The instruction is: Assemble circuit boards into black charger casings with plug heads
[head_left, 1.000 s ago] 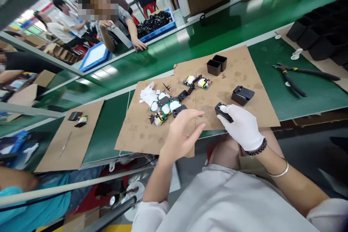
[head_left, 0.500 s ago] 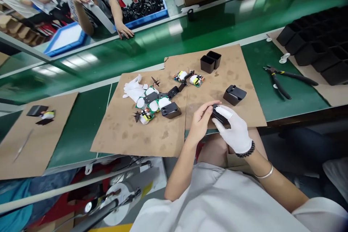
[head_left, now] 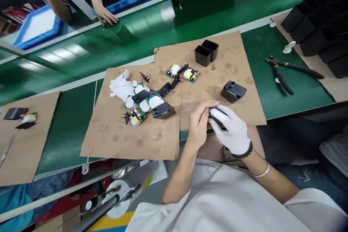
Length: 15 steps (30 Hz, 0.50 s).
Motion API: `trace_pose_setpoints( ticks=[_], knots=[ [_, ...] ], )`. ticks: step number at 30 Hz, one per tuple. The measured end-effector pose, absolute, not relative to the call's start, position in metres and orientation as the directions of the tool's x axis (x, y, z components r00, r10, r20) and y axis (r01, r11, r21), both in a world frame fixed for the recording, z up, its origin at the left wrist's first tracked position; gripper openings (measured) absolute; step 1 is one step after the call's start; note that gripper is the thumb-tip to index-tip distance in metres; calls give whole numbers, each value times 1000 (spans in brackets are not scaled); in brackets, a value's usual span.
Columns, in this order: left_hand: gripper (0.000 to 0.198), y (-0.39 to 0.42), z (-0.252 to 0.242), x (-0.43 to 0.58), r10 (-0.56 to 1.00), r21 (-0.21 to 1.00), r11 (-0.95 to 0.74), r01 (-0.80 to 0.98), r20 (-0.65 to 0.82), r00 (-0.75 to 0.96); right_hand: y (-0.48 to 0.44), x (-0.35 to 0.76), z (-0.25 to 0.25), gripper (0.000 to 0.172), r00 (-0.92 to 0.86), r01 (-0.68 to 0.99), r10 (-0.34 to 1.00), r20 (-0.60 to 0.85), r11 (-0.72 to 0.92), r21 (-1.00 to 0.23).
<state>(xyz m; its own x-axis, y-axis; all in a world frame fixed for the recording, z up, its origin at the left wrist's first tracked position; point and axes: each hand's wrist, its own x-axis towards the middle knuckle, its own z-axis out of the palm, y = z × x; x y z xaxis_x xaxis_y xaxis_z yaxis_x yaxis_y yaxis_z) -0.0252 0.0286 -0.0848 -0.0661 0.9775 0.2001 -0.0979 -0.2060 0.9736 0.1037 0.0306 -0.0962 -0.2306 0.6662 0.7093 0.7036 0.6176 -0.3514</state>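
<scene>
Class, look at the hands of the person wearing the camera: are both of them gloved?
No: the right hand is gloved in white, while the left hand is bare.

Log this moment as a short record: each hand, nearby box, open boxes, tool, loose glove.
Left hand: bare, fingers on one end of black part
Right hand: white-gloved, gripping black part
Nearby box: black, on cardboard
Open boxes: two, side by side
Tool: pliers, handles spread
Loose glove: white, crumpled
</scene>
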Motion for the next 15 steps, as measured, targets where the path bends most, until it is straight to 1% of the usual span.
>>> trace_pose_setpoints(
  ticks=[6, 11, 13, 15],
  knots=[
    [27, 32, -84, -24, 983, 975, -180, -132, 172, -65, 40, 104, -79, 7, -301, 717, 669, 680, 629, -301],
    [23, 32, -83, -28, 990, 978, -127, -167, 115, -83, 39, 107, -62, 9, -341, 745, 676, 653, 618, -251],
    [20, 31, -85, -30, 983, 972, -109, -208, 75, -166, 35, 111, -51, 4, -333, 741, 679, 655, 618, -264],
    [17, 29, -89, -30, 946, 945, -159, -284, 64, -317, 33, 115, -44, 13, -314, 742, 694, 648, 605, -289]
  ],
)
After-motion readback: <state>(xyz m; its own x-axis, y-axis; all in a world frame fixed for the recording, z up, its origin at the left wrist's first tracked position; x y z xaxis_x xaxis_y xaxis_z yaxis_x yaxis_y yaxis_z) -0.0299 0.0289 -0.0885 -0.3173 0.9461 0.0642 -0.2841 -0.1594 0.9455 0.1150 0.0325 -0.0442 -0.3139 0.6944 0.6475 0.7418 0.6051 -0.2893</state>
